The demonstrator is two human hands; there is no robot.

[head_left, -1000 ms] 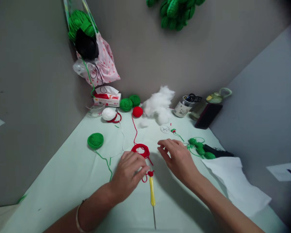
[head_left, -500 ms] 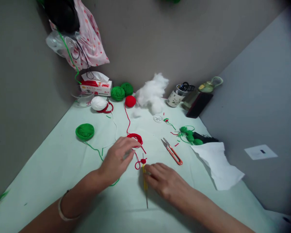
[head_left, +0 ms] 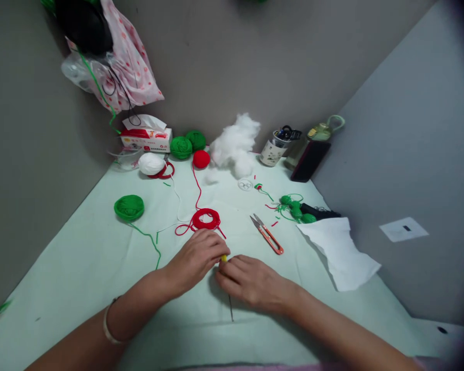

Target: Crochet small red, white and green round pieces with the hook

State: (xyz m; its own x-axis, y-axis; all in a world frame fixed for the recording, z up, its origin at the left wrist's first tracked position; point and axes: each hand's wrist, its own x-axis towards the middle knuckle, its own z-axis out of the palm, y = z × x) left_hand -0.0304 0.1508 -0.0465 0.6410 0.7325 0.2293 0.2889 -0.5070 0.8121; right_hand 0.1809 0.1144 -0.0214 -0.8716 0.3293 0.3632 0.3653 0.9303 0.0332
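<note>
My right hand [head_left: 251,281] is closed around a double-ended crochet hook [head_left: 231,309] with a yellow grip, its rear metal shaft pointing toward me. Against its fingertips rests my left hand [head_left: 197,257], fingers bent together over the hook's front end. The small red crochet piece seen on the hook a moment ago is now covered by those left fingers. Just beyond them lies a coil of red yarn [head_left: 215,220], whose strand runs back to a red yarn ball [head_left: 201,159]. To the right are orange-handled thread snips [head_left: 271,239].
A green yarn ball [head_left: 129,207] sits left, with a white yarn ball [head_left: 151,164] near red-handled scissors [head_left: 170,169]. White stuffing [head_left: 235,144], a pen cup [head_left: 273,149] and a bottle [head_left: 320,131] stand at the back. Green crocheted pieces [head_left: 296,208] and white paper [head_left: 336,252] lie right.
My left hand has moved right and closed over the hook's front end and the small red piece. The red coil is more fully uncovered. The view has shifted slightly.
</note>
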